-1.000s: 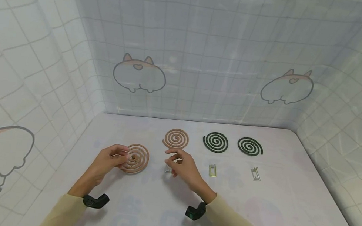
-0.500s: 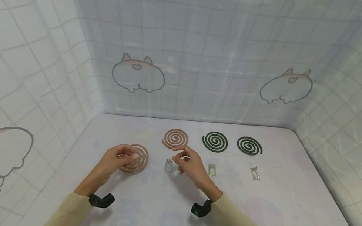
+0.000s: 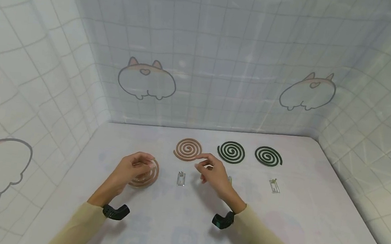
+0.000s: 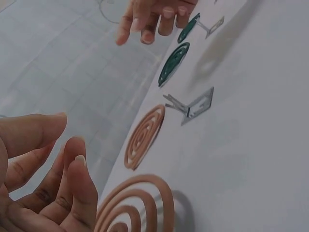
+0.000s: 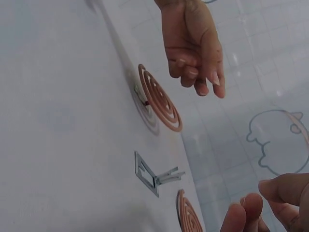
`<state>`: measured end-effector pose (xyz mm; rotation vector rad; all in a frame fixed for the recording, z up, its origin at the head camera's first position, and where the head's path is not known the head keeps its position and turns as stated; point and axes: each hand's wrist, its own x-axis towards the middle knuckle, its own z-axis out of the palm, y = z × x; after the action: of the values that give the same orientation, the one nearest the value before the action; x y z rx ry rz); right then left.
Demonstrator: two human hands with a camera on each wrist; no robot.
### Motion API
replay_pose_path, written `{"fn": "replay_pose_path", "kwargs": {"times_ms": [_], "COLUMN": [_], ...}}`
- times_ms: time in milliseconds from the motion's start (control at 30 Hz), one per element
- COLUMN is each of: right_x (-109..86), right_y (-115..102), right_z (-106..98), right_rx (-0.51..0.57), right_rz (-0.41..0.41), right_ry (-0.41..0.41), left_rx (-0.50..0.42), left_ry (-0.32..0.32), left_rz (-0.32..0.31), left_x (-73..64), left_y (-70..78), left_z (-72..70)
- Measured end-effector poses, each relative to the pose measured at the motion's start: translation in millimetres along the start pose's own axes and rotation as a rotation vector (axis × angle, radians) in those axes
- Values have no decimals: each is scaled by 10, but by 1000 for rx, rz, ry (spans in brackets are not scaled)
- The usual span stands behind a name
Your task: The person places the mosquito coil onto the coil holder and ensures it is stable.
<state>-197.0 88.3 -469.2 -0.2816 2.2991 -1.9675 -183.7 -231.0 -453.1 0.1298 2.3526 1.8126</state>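
A brown mosquito coil (image 3: 153, 177) sits raised on a small metal stand at the left; the right wrist view shows this coil (image 5: 161, 101) tilted above the table. Over it hovers my left hand (image 3: 132, 171), fingers loosely bent, holding nothing and hiding part of the coil in the head view. My right hand (image 3: 216, 176) hangs in the air to the right, also holding nothing, fingers relaxed, partly covering a yellowish metal stand (image 3: 230, 180). A bare silver stand (image 3: 181, 179) stands between the hands, its prongs bent up. Behind it lies a second brown coil (image 3: 187, 149).
Two dark green coils (image 3: 231, 152) lie in the back row to the right. Another metal stand (image 3: 274, 186) is on the right of the white table (image 3: 169, 223). Cloth walls (image 3: 214, 80) with a grid print rise behind and at both sides.
My left hand has shifted right over the raised coil. My right hand has drawn right and slightly back, uncovering the silver stand and now covering part of the yellowish one.
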Motion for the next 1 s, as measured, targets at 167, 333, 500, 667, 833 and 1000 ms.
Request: {"fn": "replay_pose_path", "kwargs": {"times_ms": [167,333,500,667,833,1000], "right_x": [27,68,133,194,252,297], "right_y": [41,54,74,78,78,94], "right_z": [-47,-52,-28,14,49,59], "right_rx": [22,31,36,53,65,61], "right_rz": [15,38,45,55,81,83], "right_ry": [12,32,48,76,110,120], "left_rx": [1,-11,-3,-10,-9,-10], "left_ry": [-12,-15,-16,-11,-10,-10], "left_rz": [6,-4,-1,-9,-7,0], "left_x": [63,125,205,259,311,369], "left_y": [39,60,53,45,60,56], "left_z": [68,123,174,223,275,291]}}
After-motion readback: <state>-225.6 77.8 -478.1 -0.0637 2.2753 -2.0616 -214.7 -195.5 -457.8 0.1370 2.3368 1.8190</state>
